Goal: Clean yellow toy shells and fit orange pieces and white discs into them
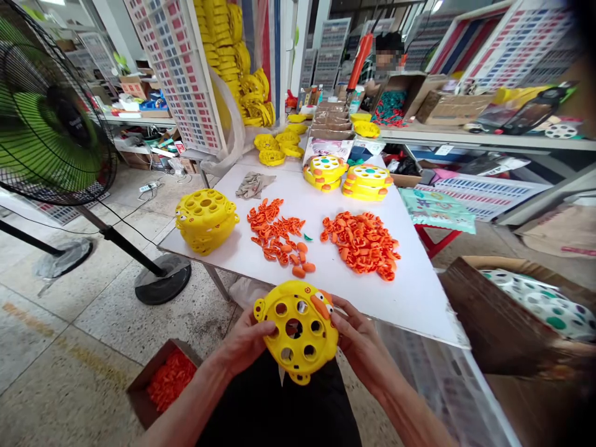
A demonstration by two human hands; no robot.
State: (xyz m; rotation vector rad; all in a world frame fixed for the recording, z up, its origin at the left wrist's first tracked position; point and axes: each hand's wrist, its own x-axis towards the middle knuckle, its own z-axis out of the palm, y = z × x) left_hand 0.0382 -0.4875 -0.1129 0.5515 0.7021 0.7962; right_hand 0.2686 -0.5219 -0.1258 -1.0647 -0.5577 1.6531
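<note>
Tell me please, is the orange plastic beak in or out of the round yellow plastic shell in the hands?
In: the beak sits on the shell, near its rim. Whether it is fully seated, I cannot tell.

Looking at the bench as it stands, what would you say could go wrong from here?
The yellow shell, held by the left hand and right hand off the table, could drop if either slips. A bump might topple the yellow stack near the corner, or scatter the loose orange pieces.
</note>
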